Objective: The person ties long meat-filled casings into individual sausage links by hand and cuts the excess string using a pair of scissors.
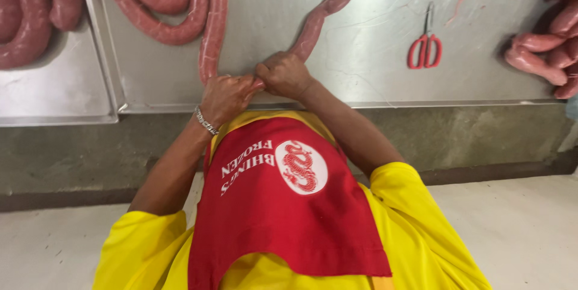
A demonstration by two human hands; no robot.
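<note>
Far left: coiled sausage loops are lying on a separate steel tray, well apart from the hands. Left hand, bracelet at the wrist, is closing its fingers around the long sausage rope right at the near edge of the steel table; right hand is touching it, fingers pinching the same rope, probably to twist or tie a link. The rope is running up from both fists, one side joining a coil. Bare steel is lying open to the right, then red-handled scissors, then finished links piling at the far edge. Red apron is hanging below
</note>
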